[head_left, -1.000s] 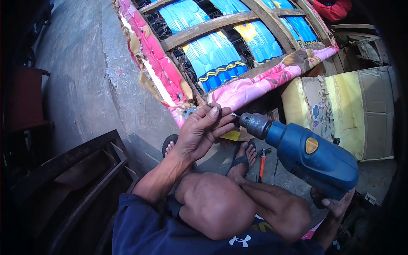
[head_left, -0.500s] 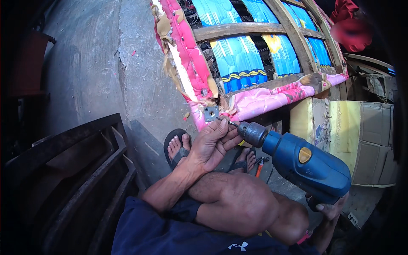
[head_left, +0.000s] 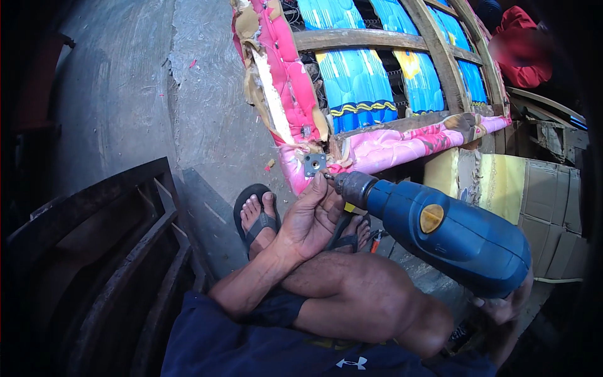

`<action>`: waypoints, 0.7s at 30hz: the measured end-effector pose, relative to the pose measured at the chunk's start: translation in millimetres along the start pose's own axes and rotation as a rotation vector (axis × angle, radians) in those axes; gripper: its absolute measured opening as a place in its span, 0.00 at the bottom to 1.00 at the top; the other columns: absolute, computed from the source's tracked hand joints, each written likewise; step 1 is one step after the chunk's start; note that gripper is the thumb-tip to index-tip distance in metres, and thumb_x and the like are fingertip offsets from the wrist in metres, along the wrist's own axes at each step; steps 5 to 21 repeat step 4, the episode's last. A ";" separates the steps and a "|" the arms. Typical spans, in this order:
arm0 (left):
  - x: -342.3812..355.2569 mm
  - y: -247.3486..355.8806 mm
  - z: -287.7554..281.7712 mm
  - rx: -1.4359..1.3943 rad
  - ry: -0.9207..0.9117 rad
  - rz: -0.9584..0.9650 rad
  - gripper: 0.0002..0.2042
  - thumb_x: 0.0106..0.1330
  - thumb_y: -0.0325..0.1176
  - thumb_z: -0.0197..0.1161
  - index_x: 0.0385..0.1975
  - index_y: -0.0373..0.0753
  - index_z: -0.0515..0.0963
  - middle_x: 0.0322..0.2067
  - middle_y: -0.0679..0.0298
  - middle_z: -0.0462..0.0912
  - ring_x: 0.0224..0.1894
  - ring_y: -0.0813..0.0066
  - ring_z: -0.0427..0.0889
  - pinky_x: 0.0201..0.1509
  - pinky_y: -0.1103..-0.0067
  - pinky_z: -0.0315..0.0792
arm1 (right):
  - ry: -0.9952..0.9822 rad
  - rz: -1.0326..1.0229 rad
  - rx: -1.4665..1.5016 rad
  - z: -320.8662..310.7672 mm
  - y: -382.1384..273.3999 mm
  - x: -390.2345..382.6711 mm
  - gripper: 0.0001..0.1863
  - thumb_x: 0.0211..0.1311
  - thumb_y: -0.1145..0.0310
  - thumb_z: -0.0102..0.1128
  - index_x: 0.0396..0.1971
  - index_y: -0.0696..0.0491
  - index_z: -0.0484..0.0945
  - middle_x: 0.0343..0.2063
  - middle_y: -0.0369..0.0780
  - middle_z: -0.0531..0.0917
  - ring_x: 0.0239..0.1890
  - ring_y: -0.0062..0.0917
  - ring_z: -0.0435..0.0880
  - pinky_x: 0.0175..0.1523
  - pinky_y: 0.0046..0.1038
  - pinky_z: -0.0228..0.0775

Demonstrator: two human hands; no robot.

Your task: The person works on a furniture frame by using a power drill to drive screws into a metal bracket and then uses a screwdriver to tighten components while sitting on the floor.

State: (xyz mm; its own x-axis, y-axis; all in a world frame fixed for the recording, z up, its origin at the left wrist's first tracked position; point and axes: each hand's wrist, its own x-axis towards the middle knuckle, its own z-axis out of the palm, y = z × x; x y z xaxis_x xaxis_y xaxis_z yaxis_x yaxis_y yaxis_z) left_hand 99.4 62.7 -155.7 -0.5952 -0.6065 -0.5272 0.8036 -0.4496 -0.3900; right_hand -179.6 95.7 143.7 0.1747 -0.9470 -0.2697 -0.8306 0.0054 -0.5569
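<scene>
A blue power drill with a yellow round badge points left, its grip held from below by my right hand, partly hidden by the drill body. The dark metal chuck ends beside my left hand, whose thumb and fingertips pinch together at the bit's tip; what lies between them is too small to make out. Just beyond the fingertips, a square grey metal plate with a centre hole and corner holes lies on the corner of the pink-covered frame.
Wooden slats cross blue patterned fabric and springs inside the frame. Dark curved wooden furniture stands at left. Yellow foam and cardboard are at right. An orange-handled tool lies near my foot. A person in red is at far right.
The drill has shifted slightly left and up, its chuck closer to the plate and my left fingertips. My right hand has moved a little right. The view has shifted slightly.
</scene>
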 end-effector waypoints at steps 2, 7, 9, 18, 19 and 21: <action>2.8 0.8 -4.2 -0.044 -0.014 -0.019 0.09 0.79 0.38 0.59 0.46 0.40 0.79 0.42 0.67 0.87 0.45 0.73 0.90 0.51 0.79 0.88 | 0.043 -0.033 -0.141 -6.1 -7.0 5.8 0.59 0.48 0.44 0.81 0.69 0.70 0.62 0.57 0.57 0.79 0.53 0.46 0.86 0.58 0.43 0.79; 3.6 1.3 -5.5 -0.037 -0.001 -0.007 0.09 0.78 0.38 0.60 0.46 0.41 0.79 0.42 0.69 0.87 0.45 0.74 0.90 0.51 0.80 0.88 | -0.015 -0.079 -0.194 -10.9 -10.6 14.3 0.58 0.49 0.45 0.81 0.69 0.70 0.62 0.58 0.58 0.79 0.54 0.46 0.86 0.58 0.44 0.79; 3.6 1.3 -5.5 -0.037 -0.001 -0.007 0.09 0.78 0.38 0.60 0.46 0.41 0.79 0.42 0.69 0.87 0.45 0.74 0.90 0.51 0.80 0.88 | -0.015 -0.079 -0.194 -10.9 -10.6 14.3 0.58 0.49 0.45 0.81 0.69 0.70 0.62 0.58 0.58 0.79 0.54 0.46 0.86 0.58 0.44 0.79; 3.6 1.3 -5.5 -0.037 -0.001 -0.007 0.09 0.78 0.38 0.60 0.46 0.41 0.79 0.42 0.69 0.87 0.45 0.74 0.90 0.51 0.80 0.88 | -0.015 -0.079 -0.194 -10.9 -10.6 14.3 0.58 0.49 0.45 0.81 0.69 0.70 0.62 0.58 0.58 0.79 0.54 0.46 0.86 0.58 0.44 0.79; 3.6 1.3 -5.5 -0.037 -0.001 -0.007 0.09 0.78 0.38 0.60 0.46 0.41 0.79 0.42 0.69 0.87 0.45 0.74 0.90 0.51 0.80 0.88 | -0.015 -0.079 -0.194 -10.9 -10.6 14.3 0.58 0.49 0.45 0.81 0.69 0.70 0.62 0.58 0.58 0.79 0.54 0.46 0.86 0.58 0.44 0.79; 3.6 1.3 -5.5 -0.037 -0.001 -0.007 0.09 0.78 0.38 0.60 0.46 0.41 0.79 0.42 0.69 0.87 0.45 0.74 0.90 0.51 0.80 0.88 | -0.015 -0.079 -0.194 -10.9 -10.6 14.3 0.58 0.49 0.45 0.81 0.69 0.70 0.62 0.58 0.58 0.79 0.54 0.46 0.86 0.58 0.44 0.79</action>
